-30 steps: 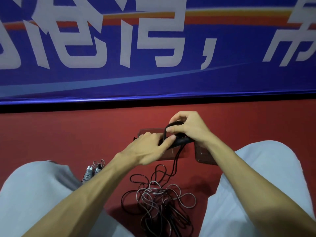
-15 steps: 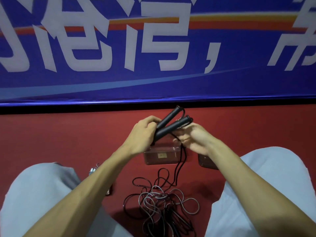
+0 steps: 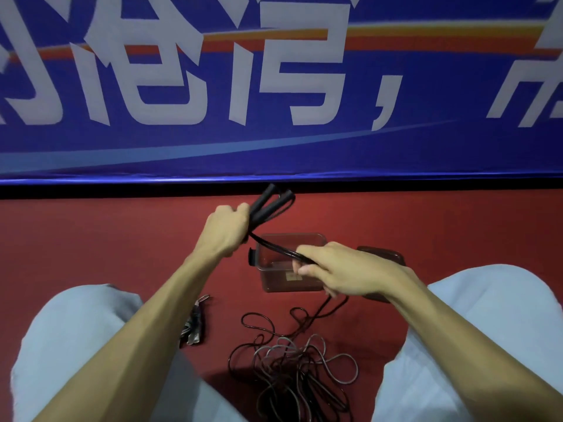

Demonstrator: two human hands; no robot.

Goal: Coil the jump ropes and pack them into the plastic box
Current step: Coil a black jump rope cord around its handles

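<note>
— Across the upper half of the frame?
— Broad blue fabric banner (image 3: 441,86), printed with large white characters (image 3: 304,13), crossed near the top by an orange-and-red stripe (image 3: 426,41).
— Lower on it?
— Thin pale-blue curved line (image 3: 213,149). Beneath, a narrow black strip (image 3: 91,190), then flat red floor (image 3: 91,239) through mid-frame.

The plastic box (image 3: 274,280) is sitting on the floor (image 3: 91,239), its lid (image 3: 387,255) lying just right, tangled jump ropes (image 3: 292,367) lying nearer.

Dim, even indoor light, soft shadow between the knees — wide-angle bowing at edges, slightly soft focus
</note>
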